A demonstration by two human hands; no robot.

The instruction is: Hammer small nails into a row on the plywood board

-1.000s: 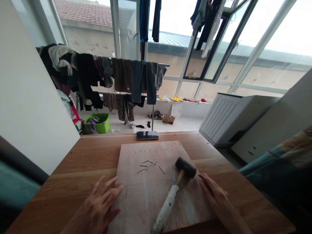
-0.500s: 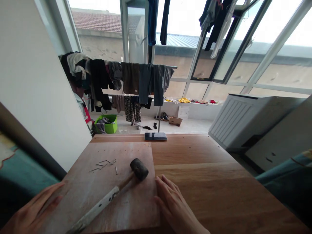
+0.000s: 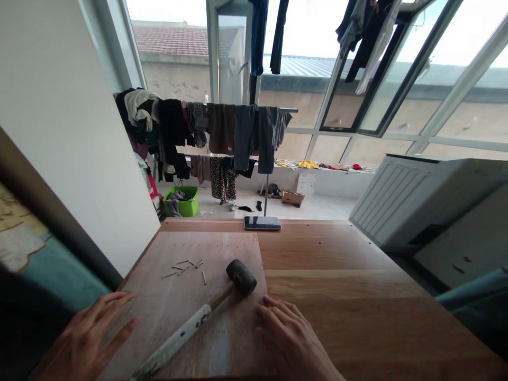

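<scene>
A square wooden board (image 3: 222, 248) lies on the left part of a wooden table (image 3: 357, 296). On the board rest a black-headed mallet (image 3: 206, 315) with a pale worn handle and several loose nails (image 3: 186, 268). My left hand (image 3: 85, 341) lies flat with spread fingers at the board's left edge. Over at the board's right edge my right hand (image 3: 289, 338) rests flat, fingers apart, just below the mallet head. Neither hand holds anything.
A dark phone (image 3: 262, 223) lies at the table's far edge. Beyond it stand a rack of hanging clothes (image 3: 214, 132), a green basket (image 3: 181, 200) on the floor and a white radiator (image 3: 400, 196) at the right. A white wall panel (image 3: 67, 143) borders the left.
The board with mallet and nails has slid from the table's middle to its left side, both hands moving along its edges. In the last half second little has shifted.
</scene>
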